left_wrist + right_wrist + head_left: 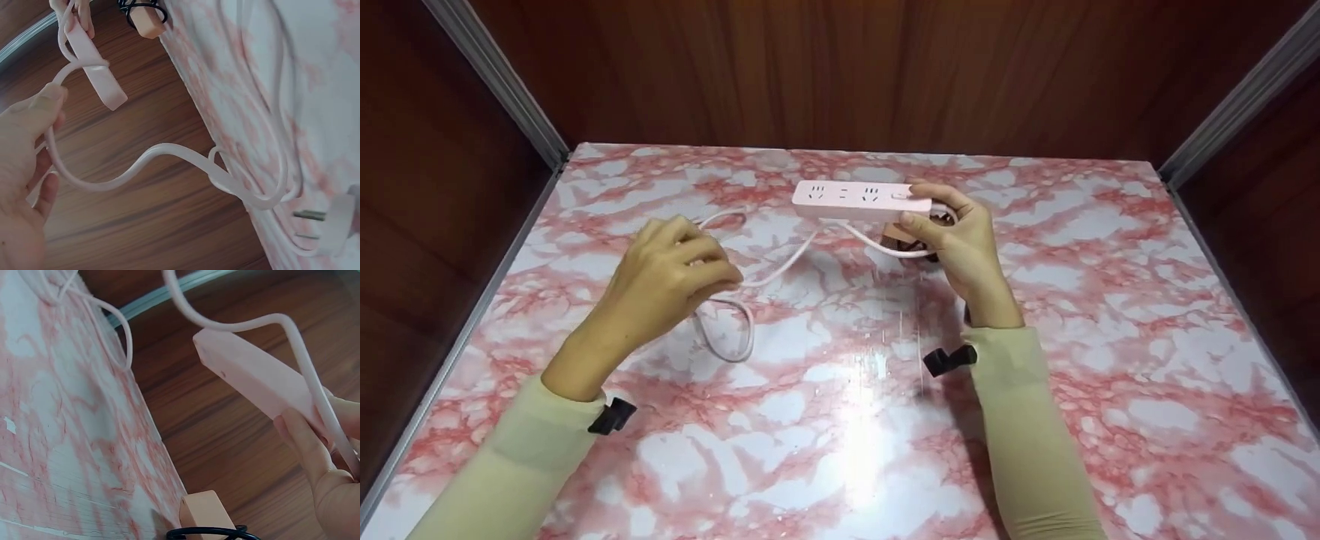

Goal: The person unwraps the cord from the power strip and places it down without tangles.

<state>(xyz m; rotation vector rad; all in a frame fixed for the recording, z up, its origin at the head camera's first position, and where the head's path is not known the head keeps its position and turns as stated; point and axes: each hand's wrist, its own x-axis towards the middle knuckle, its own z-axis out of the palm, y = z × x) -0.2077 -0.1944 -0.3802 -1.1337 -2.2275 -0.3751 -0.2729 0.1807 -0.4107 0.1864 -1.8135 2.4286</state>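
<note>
A pale pink power strip (855,196) is held up off the table by my right hand (960,229), which grips its right end between thumb and fingers. Its sockets and switch show in the head view; the right wrist view shows its underside (253,371). The strip's white-pink cord (780,271) passes below it to my left hand (671,266). In the left wrist view that hand pinches the cord (163,149) between thumb and fingers. Loops of cord trail on the table beneath, and the plug (337,225) lies there with its metal prongs showing.
An orange block (205,512) with black cable around it sits on the table, partly hidden behind my right hand in the head view. The red-and-white marbled tabletop (780,450) meets brown wooden panels (840,75) at the back and sides.
</note>
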